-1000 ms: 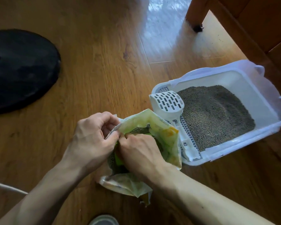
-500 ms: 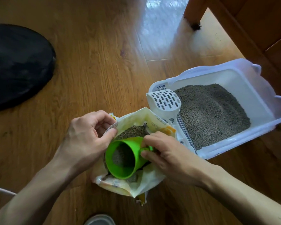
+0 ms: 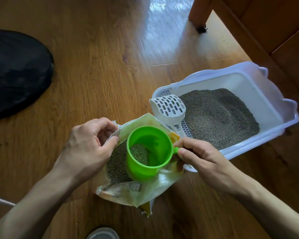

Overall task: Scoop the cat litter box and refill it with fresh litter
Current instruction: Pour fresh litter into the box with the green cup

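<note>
Right hand [image 3: 202, 159]: fingers and thumb curled round the handle of the green cup [image 3: 148, 152], which is held over the open litter bag [image 3: 133, 188], mouth tipped toward the camera. A small heap of grey pellets lies in its bottom. Forearm enters from lower right.

Left hand [image 3: 88, 145]: thumb and fingers pinch the bag's left rim, holding the mouth open. Forearm enters from lower left.

Hidden: the cup handle is nearly all covered by the right fingers; the cup covers the bag's middle. The bag's print is too blurred to read.

Litter box [image 3: 259, 94]: just beyond the right hand, grey litter inside. The near corner is behind the hand. White slotted scoop [image 3: 169, 106] rests at its left end, beyond the cup.

Edges: bare wood floor [image 3: 97, 69] lies beyond the left hand. Black round object [image 3: 16, 71] far left, cut off. Wooden furniture leg [image 3: 198, 14] beyond the box.
</note>
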Tool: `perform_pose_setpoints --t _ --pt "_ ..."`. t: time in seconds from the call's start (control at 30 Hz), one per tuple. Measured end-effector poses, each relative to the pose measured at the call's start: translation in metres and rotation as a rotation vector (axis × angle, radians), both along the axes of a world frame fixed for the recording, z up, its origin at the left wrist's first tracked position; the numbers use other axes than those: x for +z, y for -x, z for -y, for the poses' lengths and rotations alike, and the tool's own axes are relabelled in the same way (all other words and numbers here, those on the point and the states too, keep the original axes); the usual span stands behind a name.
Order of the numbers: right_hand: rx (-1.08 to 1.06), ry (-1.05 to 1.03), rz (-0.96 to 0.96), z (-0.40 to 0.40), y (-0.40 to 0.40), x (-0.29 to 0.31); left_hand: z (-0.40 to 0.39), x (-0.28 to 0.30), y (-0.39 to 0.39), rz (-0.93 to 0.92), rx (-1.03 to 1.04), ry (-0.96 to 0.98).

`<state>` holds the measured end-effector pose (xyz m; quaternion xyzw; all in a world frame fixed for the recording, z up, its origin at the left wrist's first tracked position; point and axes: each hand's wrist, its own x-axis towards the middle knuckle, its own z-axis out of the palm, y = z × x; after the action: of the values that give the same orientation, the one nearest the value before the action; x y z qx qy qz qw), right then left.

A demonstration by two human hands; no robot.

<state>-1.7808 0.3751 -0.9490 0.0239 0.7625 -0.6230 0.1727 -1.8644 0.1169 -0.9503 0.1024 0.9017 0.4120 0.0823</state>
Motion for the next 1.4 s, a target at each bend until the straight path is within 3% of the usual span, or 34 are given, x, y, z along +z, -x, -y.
perform_pose_setpoints --t 0.13,0.27,0.5,0.73,0.9,1.03,1.3,1.4 --pt "-0.058 0.106 -0.062 0.002 -0.006 -0.003 -0.002 0.002 -0.002 0.003 -0.002 0.003" --pt "-0.275 0.239 -0.097 -0.007 0.001 0.0 -0.001 0.004 -0.004 -0.002 -0.006 -0.005" --pt "-0.245 0.141 -0.159 -0.009 -0.004 0.009 -0.005 0.005 -0.004 -0.031 -0.02 0.005" --pt "-0.502 0.249 -0.216 -0.029 -0.003 0.032 -0.007 0.004 0.002 -0.003 -0.045 0.027" --pt "-0.634 0.118 -0.263 -0.045 0.001 0.036 -0.023 0.009 0.001 -0.101 -0.093 0.081" --pt "-0.67 0.02 -0.244 -0.055 -0.004 0.032 -0.031 0.011 0.002 -0.154 -0.149 0.115" --pt "-0.991 -0.044 -0.172 -0.092 0.005 0.024 -0.037 0.005 0.004 -0.168 -0.136 0.122" --pt "-1.12 0.069 -0.129 -0.105 0.015 0.014 -0.038 0.0 0.006 -0.182 -0.136 0.116"
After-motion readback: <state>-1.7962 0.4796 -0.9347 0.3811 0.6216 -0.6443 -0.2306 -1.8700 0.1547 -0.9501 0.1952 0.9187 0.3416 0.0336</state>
